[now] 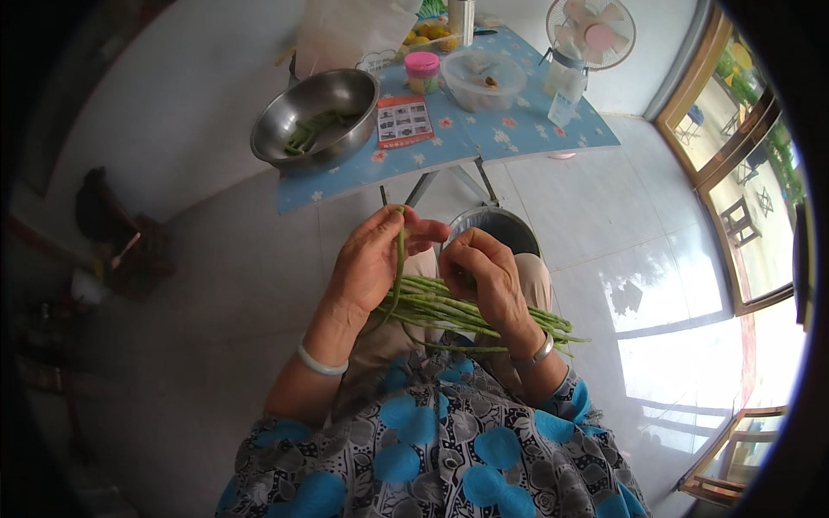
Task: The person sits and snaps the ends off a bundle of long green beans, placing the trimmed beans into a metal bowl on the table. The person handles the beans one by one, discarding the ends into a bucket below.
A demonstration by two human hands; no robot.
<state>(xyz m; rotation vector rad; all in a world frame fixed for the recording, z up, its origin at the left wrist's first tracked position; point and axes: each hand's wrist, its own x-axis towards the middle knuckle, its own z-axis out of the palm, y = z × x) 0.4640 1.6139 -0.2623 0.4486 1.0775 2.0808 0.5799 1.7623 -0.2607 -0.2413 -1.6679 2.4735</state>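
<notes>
My left hand [368,258] grips a long green bean [399,259] near its tip, between thumb and fingers, and the rest of it hangs down past my palm. Close beside it, my right hand [482,275] has its fingers curled in, and whether something small is inside them is hidden. A bundle of yardlong beans [440,304] lies across my lap under both hands. Beyond my hands, a stainless steel basin [353,139] on the table holds short green bean pieces [311,133].
Past my knees, a lined bin [528,239] stands below the flowered blue table [414,165]. On the table are a printed card [405,123], a pink-lidded jar [422,71], a clear plastic tub [484,81] and a bottle [567,103]. Behind it is a fan [590,35].
</notes>
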